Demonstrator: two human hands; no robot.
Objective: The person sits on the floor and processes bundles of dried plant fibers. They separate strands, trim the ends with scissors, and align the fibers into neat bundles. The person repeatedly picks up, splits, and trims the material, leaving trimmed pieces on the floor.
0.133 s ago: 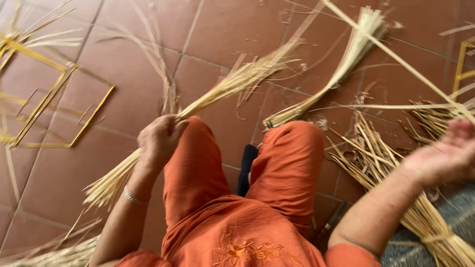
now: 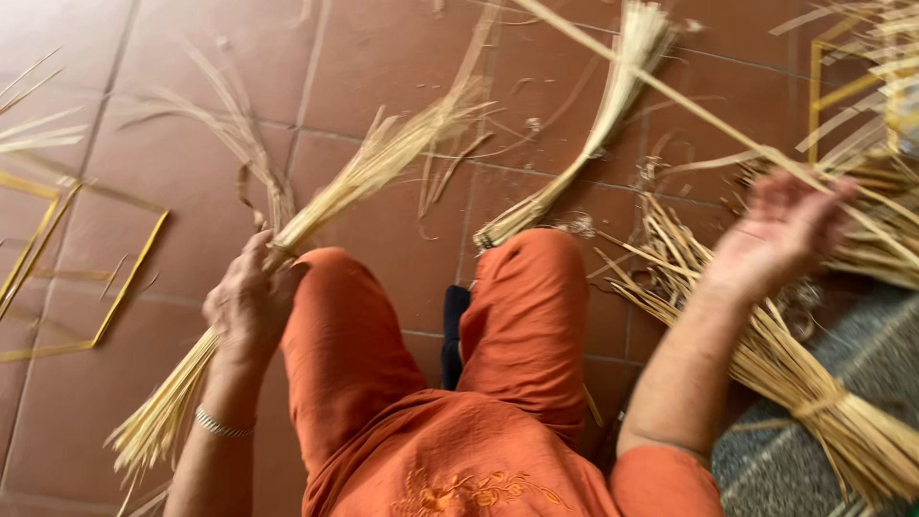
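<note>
Knees in orange cloth (image 2: pixel 431 383) fill the near edge of the floor as we sit, a silver bangle (image 2: pixel 222 423) on our left wrist. Our left hand (image 2: pixel 251 299) is clenched round the middle of a long straw bundle (image 2: pixel 364 168); its butt end hangs down past the wrist toward the near left corner, and its loose tips fan out over the tiled floor (image 2: pixel 383 57) farther off. Our right hand (image 2: pixel 780 230) is released, palm up with fingers spread, hovering above a tied sheaf (image 2: pixel 814 393) and scattered stalks on the right; whether it touches them we cannot tell. Beyond the right knee lies a second bundle (image 2: pixel 593 134), apart from both hands, splayed at its far end. Yellow strip frames (image 2: pixel 124 287) lie flat at the left edge of the floor.
</note>
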